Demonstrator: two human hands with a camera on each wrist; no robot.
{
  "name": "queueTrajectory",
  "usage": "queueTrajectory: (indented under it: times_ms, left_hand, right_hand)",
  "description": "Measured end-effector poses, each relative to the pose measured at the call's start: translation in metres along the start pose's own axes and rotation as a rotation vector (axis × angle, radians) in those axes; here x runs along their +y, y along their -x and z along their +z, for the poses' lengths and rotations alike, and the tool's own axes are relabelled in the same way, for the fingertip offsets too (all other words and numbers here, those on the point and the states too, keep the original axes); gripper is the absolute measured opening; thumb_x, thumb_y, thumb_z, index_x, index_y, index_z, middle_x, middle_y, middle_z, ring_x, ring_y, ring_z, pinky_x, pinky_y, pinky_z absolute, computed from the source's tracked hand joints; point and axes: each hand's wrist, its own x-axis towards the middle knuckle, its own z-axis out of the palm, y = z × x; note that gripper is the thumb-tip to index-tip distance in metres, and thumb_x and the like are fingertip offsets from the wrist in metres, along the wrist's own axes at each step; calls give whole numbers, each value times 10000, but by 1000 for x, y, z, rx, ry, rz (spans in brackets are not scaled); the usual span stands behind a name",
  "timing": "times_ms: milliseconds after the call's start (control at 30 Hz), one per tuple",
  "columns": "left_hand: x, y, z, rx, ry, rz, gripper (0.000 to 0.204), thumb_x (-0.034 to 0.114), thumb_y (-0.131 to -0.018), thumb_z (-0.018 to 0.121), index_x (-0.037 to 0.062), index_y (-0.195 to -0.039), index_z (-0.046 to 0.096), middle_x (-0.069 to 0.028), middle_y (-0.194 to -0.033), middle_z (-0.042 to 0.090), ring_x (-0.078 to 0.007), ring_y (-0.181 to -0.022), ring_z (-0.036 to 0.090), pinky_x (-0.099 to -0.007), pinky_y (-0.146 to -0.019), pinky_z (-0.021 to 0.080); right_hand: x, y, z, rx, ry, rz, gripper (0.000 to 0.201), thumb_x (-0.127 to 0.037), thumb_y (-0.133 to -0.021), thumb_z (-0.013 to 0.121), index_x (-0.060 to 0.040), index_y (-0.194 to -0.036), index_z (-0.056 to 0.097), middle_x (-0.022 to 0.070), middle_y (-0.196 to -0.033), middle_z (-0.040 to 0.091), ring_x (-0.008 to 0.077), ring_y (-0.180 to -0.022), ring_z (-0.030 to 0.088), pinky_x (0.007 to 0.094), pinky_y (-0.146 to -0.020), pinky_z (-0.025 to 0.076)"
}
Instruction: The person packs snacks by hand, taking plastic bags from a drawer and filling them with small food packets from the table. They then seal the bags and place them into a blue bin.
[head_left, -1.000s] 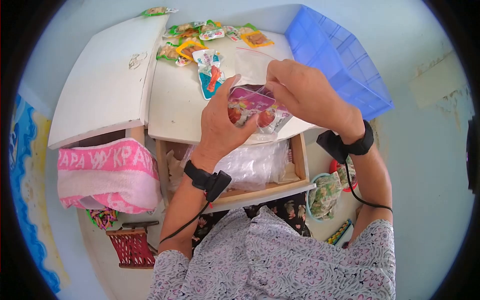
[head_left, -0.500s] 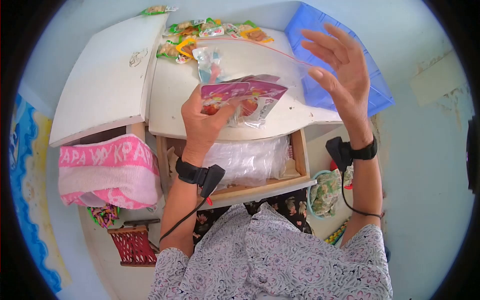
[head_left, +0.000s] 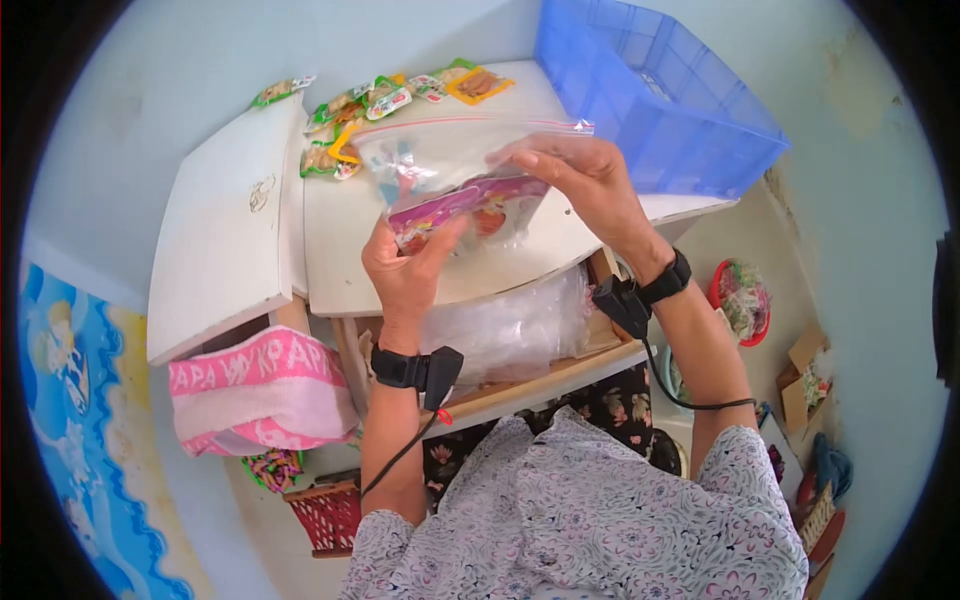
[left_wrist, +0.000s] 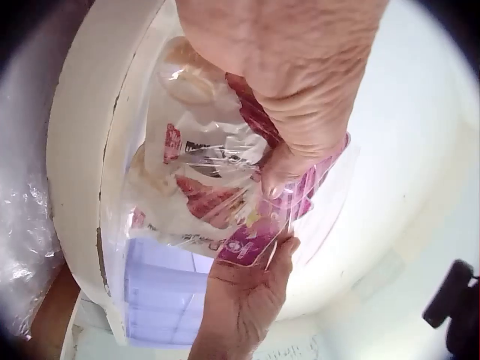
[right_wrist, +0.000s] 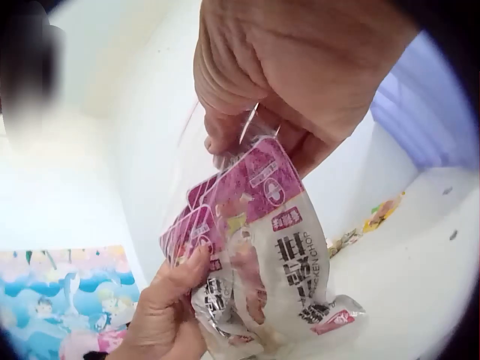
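A clear zip bag with a pink seal line hangs over the white desktop, several purple-and-white snack packets inside. "Chicken chop" is printed on one packet in the right wrist view. My left hand grips the bag's lower left side together with the packets, thumb in front. My right hand pinches the plastic at the upper right, below the seal line, with the thumb nearest me. In the left wrist view the right-hand fingers are at the packets' end. Through the bag shows a blue-and-white packet on the desk.
Small snack packets lie along the desk's back. A blue plastic crate stands at the back right. Below the desktop an open drawer holds clear plastic bags. A pink towel hangs at left; a red basin is on the floor.
Half a second ago my right hand was off the bag, raised with fingers spread; now it is back down, pinching the plastic. The left hand keeps its grip. The head view has shifted.
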Motion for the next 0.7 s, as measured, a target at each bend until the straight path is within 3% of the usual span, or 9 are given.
queueTrajectory:
  times_ms: [233, 333, 400, 600, 700]
  left_hand:
    - [-2, -10, 7, -76, 12, -59, 550, -35, -849, 805, -40, -1349, 575, -86, -1124, 723, -115, -966, 683, -271, -850, 556]
    - [2, -1, 5, -100, -13, -67, 582, -49, -833, 812, -39, -1355, 555, -97, -1168, 700, -133, -987, 683, -275, -851, 558]
    - [1, 2, 2, -129, -51, -61, 639, -58, -817, 822, -40, -1380, 520, -105, -1214, 678, -149, -1015, 680, -284, -866, 561]
    - [25, 5, 12, -126, -28, -4, 1030, -86, -785, 825, -8, -1607, 209, -167, -1447, 512, -208, -1149, 631, -340, -960, 554]
    - [33, 4, 16, -129, -12, 30, 1121, -101, -776, 816, 15, -1640, 112, -175, -1483, 475, -226, -1168, 621, -355, -1001, 527]
  right_hand:
    - [17, -3, -9, 127, -60, -76, 308, -278, -1049, 624, -9, -976, 756, 23, -907, 737, 89, -888, 655, 252, -803, 531]
    - [19, -1, -15, 186, -112, 6, 338, -293, -1051, 621, -36, -865, 738, 41, -886, 737, 98, -784, 634, 255, -751, 518]
    - [15, -4, -19, 134, -7, 118, 338, -312, -1023, 654, -50, -820, 722, 23, -829, 715, 83, -739, 605, 248, -697, 490]
    - [31, -19, -32, -26, 82, 312, 293, -317, -930, 737, -87, -749, 713, -36, -694, 620, 61, -626, 502, 242, -557, 368]
    - [32, -17, -32, -134, 51, 417, 291, -306, -897, 769, -109, -697, 693, -61, -646, 569, 50, -600, 464, 248, -526, 325]
